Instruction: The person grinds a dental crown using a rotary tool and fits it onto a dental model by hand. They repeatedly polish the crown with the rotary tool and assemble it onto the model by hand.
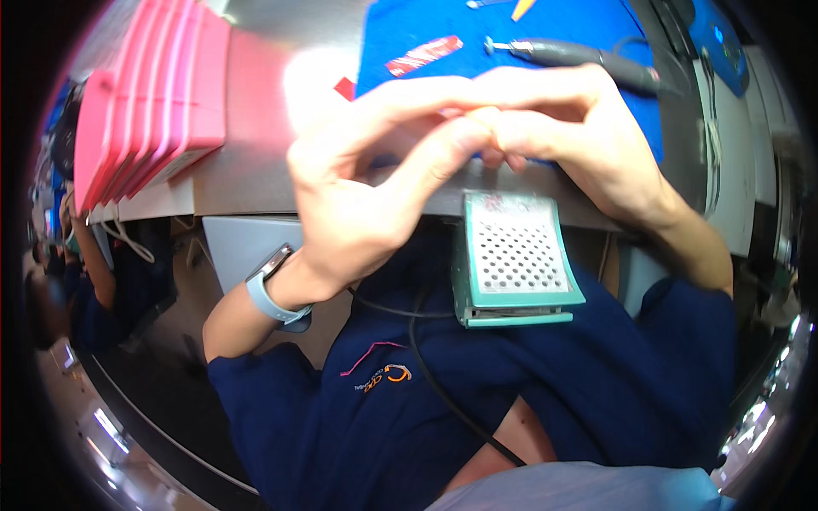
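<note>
My left hand (358, 192) and my right hand (596, 128) meet above the front edge of the bench, fingertips against fingertips. Both are closed in a pinch, and whatever lies between the fingers is hidden or too small to make out. Just below them a green box with a perforated metal top (520, 251) juts from the bench edge. Beyond my fingers a dark rotary handpiece (579, 60) with a small metal tip rests on a blue mat (383, 34). A shiny red strip (423, 55) lies on the mat to its left.
Pink trays (158, 94) stand in a row at the left on the metal bench (260, 111). An orange piece (522, 8) lies at the mat's far edge. A blue device (720, 43) sits far right. A black cable (434, 375) hangs in front of me. Another person's arm (92, 264) shows at far left.
</note>
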Tool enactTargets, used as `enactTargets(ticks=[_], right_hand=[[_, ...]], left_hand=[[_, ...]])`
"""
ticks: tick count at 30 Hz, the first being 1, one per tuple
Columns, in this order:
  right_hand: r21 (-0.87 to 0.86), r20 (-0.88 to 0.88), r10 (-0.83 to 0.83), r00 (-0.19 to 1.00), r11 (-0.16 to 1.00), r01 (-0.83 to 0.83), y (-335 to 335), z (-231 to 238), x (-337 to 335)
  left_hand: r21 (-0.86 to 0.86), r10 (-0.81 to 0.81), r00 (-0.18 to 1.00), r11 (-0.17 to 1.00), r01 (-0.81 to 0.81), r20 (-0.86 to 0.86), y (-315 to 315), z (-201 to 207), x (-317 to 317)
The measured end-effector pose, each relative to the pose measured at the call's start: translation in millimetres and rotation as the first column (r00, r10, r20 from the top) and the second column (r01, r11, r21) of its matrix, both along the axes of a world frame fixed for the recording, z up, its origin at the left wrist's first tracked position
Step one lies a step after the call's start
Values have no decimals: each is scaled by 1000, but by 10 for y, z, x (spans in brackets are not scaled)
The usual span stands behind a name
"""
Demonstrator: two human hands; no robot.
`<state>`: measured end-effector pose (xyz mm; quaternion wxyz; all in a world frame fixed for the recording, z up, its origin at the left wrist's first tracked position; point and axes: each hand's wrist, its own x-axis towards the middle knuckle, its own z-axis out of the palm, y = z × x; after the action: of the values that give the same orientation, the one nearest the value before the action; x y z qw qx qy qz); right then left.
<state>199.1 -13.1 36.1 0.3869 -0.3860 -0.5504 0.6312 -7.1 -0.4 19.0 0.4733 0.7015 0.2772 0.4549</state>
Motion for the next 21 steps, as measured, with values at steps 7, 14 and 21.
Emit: enactTargets(ticks=[7,14,21], right_hand=[[132,113,-83,990,989,67,-16,103,-16],[376,211,-247,946,914,154,-50,121,-39],[388,18,-116,993,916,100,38,161,-238]], left_hand=[[-13,65,985,998,-64,158,11,61,-33],[157,68,970,982,-107,231,-14,135,-90],[89,-23,972,996,2,236,48,110,-241]])
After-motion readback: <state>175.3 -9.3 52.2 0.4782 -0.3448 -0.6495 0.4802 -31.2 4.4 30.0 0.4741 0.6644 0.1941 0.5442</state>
